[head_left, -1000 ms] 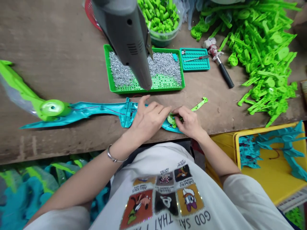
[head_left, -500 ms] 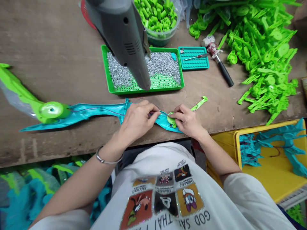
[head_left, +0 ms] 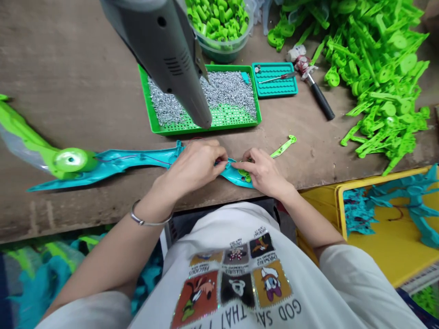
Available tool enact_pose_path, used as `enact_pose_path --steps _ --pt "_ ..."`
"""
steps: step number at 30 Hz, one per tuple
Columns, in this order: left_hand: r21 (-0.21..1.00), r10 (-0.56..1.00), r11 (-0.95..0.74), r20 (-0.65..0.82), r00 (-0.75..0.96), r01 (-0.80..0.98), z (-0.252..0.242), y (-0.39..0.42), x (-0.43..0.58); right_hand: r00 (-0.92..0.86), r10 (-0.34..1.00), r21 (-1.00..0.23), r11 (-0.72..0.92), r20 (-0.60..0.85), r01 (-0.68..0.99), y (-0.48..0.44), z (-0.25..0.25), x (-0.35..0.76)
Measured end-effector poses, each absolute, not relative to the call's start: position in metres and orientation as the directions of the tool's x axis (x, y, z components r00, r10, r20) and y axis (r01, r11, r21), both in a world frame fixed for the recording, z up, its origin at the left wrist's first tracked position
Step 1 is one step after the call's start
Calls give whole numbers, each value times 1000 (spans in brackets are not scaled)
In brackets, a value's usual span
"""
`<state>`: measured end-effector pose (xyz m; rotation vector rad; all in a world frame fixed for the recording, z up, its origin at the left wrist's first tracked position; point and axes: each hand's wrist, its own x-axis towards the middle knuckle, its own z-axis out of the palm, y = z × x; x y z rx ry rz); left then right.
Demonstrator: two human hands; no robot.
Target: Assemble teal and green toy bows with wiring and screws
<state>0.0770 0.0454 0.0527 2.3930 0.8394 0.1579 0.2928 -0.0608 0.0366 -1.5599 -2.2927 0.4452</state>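
A long blue plastic shell (head_left: 137, 157) lies along the table's front edge with its hollow side up, and a thin dark wire (head_left: 151, 158) runs inside it. Over its right half, my left hand (head_left: 197, 162) is closed, thumb and forefinger pinching the wire. My right hand (head_left: 265, 171) grips the shell's right end, its index finger stretched left along the inside towards my left fingertips. Partly under those right fingers is a lime-green plastic lever (head_left: 284, 147), its arm sticking out to the upper right. A larger green piece with a round hub (head_left: 71, 160) is joined at the shell's left end.
A grey electric screwdriver (head_left: 174, 64) hangs above a green tray (head_left: 236, 119) of screws. Behind are a tub (head_left: 222, 45) of green caps, a small teal tray (head_left: 276, 91) and a hammer (head_left: 320, 100). Green parts (head_left: 384, 100) are heaped right, above a yellow crate (head_left: 380, 253).
My right hand has shifted slightly left, its index finger now reaching further along the shell, off the green lever's round end. My left hand keeps its pinch. The view has moved a little.
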Motion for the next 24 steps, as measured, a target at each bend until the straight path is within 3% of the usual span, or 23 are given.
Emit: enact_pose_path --steps 6,12,20,24 --pt "560 498 -700 -62 865 444 54 52 72 -370 929 -407 345 19 845 -58 39 291" --pt "532 494 -706 -102 864 467 58 57 74 -384 923 -400 356 10 845 -57 37 292" --pt "436 556 -567 -424 715 699 70 70 101 -386 922 -384 366 26 848 -58 36 291" --pt "366 571 -582 -453 685 727 74 70 112 -393 919 -367 377 33 850 -60 35 291"
